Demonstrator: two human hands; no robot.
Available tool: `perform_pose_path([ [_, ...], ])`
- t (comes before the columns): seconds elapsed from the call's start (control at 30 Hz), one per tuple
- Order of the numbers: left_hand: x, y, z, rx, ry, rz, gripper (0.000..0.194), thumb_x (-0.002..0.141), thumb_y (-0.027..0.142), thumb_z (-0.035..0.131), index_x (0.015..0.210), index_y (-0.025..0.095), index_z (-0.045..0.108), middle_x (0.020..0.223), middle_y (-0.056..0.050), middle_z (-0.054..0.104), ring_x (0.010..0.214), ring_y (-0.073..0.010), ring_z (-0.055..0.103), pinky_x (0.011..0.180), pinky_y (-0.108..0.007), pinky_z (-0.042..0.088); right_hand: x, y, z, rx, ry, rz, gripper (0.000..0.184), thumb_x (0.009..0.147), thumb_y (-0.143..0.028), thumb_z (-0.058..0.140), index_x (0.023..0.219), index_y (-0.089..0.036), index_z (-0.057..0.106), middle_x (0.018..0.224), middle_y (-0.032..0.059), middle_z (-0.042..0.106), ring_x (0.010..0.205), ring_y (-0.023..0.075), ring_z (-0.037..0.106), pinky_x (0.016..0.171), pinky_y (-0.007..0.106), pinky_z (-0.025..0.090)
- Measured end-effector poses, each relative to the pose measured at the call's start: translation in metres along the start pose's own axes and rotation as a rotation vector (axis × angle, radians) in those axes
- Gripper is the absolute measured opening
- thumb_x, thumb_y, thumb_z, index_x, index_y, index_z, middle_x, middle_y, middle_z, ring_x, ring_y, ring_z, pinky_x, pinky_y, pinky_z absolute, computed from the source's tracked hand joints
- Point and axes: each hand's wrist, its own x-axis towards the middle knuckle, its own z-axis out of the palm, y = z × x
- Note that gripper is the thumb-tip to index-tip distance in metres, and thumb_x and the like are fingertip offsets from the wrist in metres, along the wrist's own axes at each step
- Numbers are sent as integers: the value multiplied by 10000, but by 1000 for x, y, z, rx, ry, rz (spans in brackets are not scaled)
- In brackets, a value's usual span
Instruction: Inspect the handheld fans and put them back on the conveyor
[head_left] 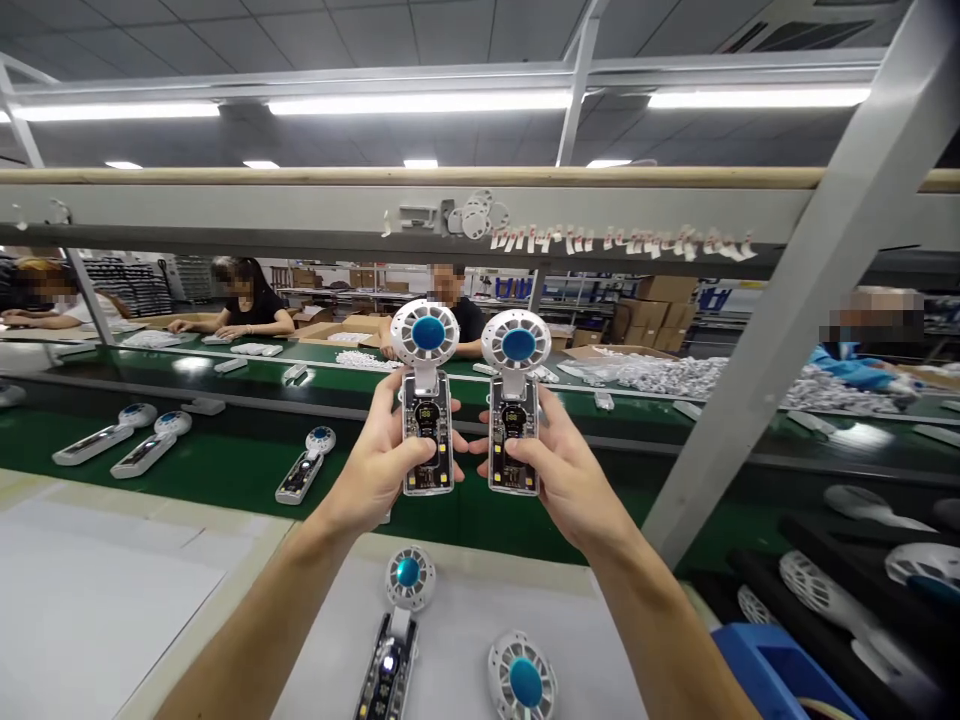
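Upright in my left hand (382, 450) is a handheld fan (428, 400) with a round white head, blue centre and clear front over its circuit board. My right hand (562, 455) grips a matching handheld fan (514, 400) beside it, the two apart. Both thumbs press on the clear fronts, and small displays glow above them. Below, on the white worktop (450, 600), lie another fan (386, 650) with a lit spot on its board and a further fan (523, 675), cut off by the frame edge.
Several fans, one of them a near fan (304, 465), lie on the green conveyor belt (225, 440). A slanted metal post (795, 280) stands at right, near a blue bin (780, 670) and black trays (832, 600) holding fans. Co-workers sit across the belt by heaped white parts (675, 375).
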Motion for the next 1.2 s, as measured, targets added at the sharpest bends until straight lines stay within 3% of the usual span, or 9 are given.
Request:
perform_pose_path([
  [0.2, 1, 1, 1, -31, -12, 19, 720, 826, 159, 677, 1402, 261, 258, 1233, -106, 626, 724, -191, 733, 614, -320, 616, -3, 0, 6, 21, -42, -40, 668, 861, -213, 666, 1449, -306, 363, 1244, 59, 670, 887, 198, 719, 735, 349, 637],
  [0.57, 2, -6, 0, -93, -94, 21, 729, 830, 114, 642, 1419, 275, 243, 1212, -91, 640, 771, -201, 737, 626, -323, 631, -4, 4, 8, -2, -32, -139, 771, 892, -237, 649, 1556, -370, 282, 1320, 56, 647, 912, 218, 727, 728, 374, 642],
  [0.8, 1, 0, -1, -100, -37, 8, 759, 813, 151, 679, 1422, 252, 238, 1094, -68, 665, 684, -187, 724, 604, -312, 615, -5, 0, 4, -22, -38, -98, 843, 868, -227, 652, 1578, -367, 221, 1203, 48, 678, 855, 204, 720, 703, 357, 644],
  [1.0, -1, 2, 0, -89, -35, 10, 799, 735, 70, 676, 1389, 249, 254, 1066, -45, 673, 677, -183, 723, 599, -289, 596, -6, -1, 4, -55, -74, -98, 890, 816, -133, 632, 1575, -338, 215, 1179, 45, 664, 861, 183, 702, 706, 328, 638],
  [1.2, -1, 1, 0, -82, -34, 10, 729, 791, 119, 679, 1377, 246, 264, 1088, -55, 674, 701, -178, 724, 616, -301, 603, -5, -2, 6, -23, -43, -108, 749, 860, -196, 635, 1519, -331, 307, 1166, 44, 660, 864, 186, 703, 682, 318, 640],
])
